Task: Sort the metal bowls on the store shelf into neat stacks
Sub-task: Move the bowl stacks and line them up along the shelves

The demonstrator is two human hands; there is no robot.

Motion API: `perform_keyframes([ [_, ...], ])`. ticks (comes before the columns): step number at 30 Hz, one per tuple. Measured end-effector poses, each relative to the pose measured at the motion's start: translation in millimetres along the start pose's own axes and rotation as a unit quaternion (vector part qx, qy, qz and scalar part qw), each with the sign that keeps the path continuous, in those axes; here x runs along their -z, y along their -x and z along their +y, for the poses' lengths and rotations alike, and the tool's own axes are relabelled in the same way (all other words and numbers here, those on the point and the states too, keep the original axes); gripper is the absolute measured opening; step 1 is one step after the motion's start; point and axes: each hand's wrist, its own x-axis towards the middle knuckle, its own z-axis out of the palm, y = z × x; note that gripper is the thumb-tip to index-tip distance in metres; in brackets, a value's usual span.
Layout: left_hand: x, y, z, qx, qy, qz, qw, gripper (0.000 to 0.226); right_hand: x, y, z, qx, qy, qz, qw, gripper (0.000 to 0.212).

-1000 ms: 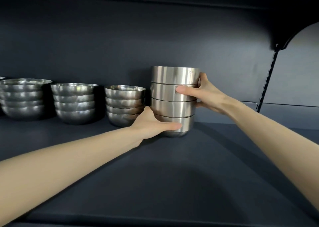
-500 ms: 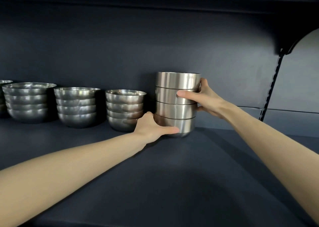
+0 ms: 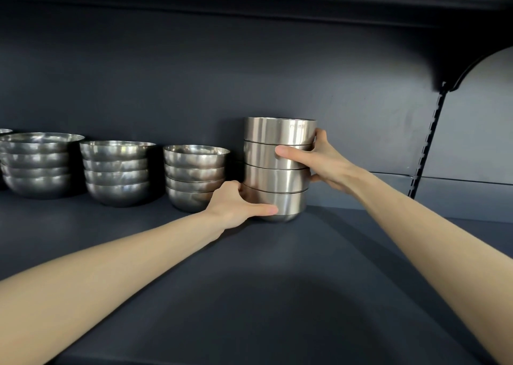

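Shop display: dark shelf (image 3: 277,281), slotted upright (image 3: 429,139), sorted steel bowl stacks (image 3: 116,173).

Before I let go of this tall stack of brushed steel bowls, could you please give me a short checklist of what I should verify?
1. Low grip: the left hand holds the bottom bowl of the tall stack of four straight-sided brushed steel bowls: ok.
2. High grip: the right hand holds the upper bowls, thumb across the front: ok.
3. Stack upright, rims level: ok.
4. Base flat on the dark blue shelf: cannot tell, the underside is in shadow.
5. Clear of the neighbouring stack of rounded shiny bowls: ok, a gap shows.
6. Free shelf to the right of the stack: ok.
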Motion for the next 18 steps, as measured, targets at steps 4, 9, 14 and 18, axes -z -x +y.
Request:
perform_keyframes([
  [4,1.4,0.1,-1.1,-0.004,0.006,-0.007,1.0,0.07,-0.1,-0.9,0.3,-0.006,0.012,0.002,1.0,0.093],
  [9,1.6,2.4,-0.4,-0.012,0.006,-0.009,1.0,0.072,-0.6,-0.3,1.0,-0.01,0.005,0.0,1.0,0.095],
  [14,3.4,-0.8,-0.7,-0.004,-0.006,-0.027,1.0,0.074,-3.3,2.4,1.3,-0.013,0.0,0.005,1.0,0.094],
  [18,4.7,1.2,3.8,0.004,-0.021,-0.042,0.999,0.079,-3.1,4.8,-2.1,-0.022,0.009,0.005,1.0,0.091],
])
